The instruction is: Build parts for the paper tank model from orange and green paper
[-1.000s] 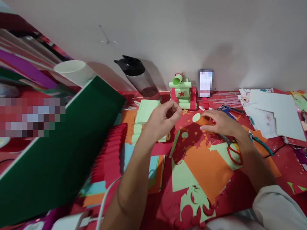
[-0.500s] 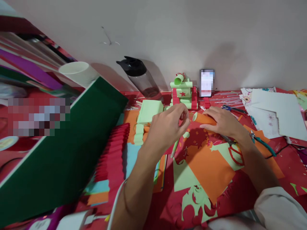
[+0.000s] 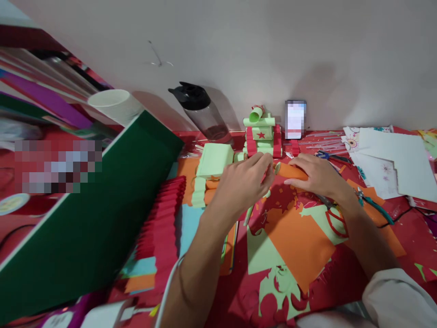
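Observation:
My right hand [image 3: 316,175] grips an orange paper tube [image 3: 290,171], thumb below and fingers over the top. The tube lies low over the table, its pale green end facing left. At that end my left hand [image 3: 248,176] is closed in a pinch, fingertips at the rim; what they hold, if anything, is hidden. Beyond the hands stands a paper model tank [image 3: 261,132] of light green rolls with red strips and a red star. To the left of my left hand are a light green paper box [image 3: 215,160] and a green paper strip [image 3: 198,192] over orange rolls.
An orange sheet [image 3: 300,246] and cut green scraps [image 3: 283,287] cover the near table. Red-handled scissors [image 3: 336,223] and teal-handled pliers [image 3: 377,207] lie right. A dark green board [image 3: 92,228] leans on the left. A bottle [image 3: 201,111] and a phone [image 3: 295,119] stand by the wall.
My left hand has moved slightly right, bringing its pinched fingertips to the tube's open end. My right hand keeps its hold on the orange paper tube.

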The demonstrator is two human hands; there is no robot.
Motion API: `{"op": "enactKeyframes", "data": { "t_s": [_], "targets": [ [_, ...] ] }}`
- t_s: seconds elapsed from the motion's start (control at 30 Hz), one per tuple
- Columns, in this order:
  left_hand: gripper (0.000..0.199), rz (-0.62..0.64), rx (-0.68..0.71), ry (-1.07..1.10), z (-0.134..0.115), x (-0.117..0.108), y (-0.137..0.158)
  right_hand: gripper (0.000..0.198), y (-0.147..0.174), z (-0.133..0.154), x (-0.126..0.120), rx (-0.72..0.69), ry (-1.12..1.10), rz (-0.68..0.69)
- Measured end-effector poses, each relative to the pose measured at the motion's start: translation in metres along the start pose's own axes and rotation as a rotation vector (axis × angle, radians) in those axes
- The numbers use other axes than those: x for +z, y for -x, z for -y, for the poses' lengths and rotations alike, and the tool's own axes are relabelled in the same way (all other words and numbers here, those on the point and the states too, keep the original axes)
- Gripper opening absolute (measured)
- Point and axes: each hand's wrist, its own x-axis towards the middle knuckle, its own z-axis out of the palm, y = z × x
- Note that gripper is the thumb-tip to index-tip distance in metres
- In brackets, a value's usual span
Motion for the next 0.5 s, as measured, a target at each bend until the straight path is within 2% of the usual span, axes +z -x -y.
{"op": "enactKeyframes", "data": {
  "t_s": [0.2,0.5],
  "targets": [
    [0.013,0.040,0.023,0.031,-0.0001,0.0005,0.0005,0.041,-0.0006,-0.0008,0.0013,-0.028,-0.006,-0.005],
    [0.018,0.011,0.106,0.120,0.0035,0.0016,0.0017,0.039,0.0005,-0.0013,-0.0005,-0.028,-0.038,-0.023]
  ]
}}
